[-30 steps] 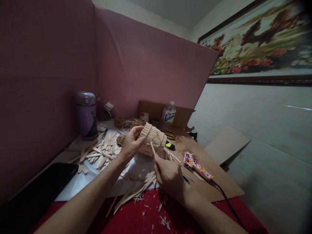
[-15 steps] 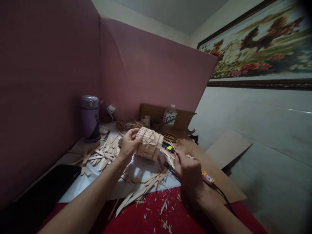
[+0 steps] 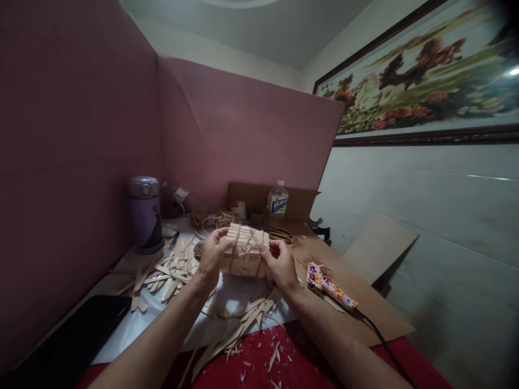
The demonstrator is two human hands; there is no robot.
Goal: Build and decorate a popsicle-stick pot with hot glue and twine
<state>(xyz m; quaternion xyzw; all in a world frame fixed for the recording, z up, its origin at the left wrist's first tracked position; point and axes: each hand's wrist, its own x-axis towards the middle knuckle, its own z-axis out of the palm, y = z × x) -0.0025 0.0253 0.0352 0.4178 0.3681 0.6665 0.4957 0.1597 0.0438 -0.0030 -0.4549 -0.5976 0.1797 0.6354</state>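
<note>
Between my two hands is a small box made of wooden craft sticks (image 3: 245, 262), wrapped with twine and with a twine bow on its face. My left hand (image 3: 213, 251) is closed around its left end, thumb on the near face. At the right end, my right hand (image 3: 281, 265) grips it with thumb and bent fingers. The box is held above a white sheet (image 3: 231, 294). Loose craft sticks (image 3: 174, 270) lie heaped to the left of my left hand, and cut strips (image 3: 251, 319) lie below the box.
A floral glue gun (image 3: 332, 286) with a black cord rests on brown cardboard (image 3: 377, 319) at right. Behind stand a plastic bottle (image 3: 278, 200) and a purple flask (image 3: 146, 216). A dark phone-like slab (image 3: 81, 335) lies front left. Wood scraps litter the red cloth (image 3: 259, 362).
My right hand has moved left and up to the box's right end and taken hold of it; the thin stick it held no longer shows. The box has turned more level.
</note>
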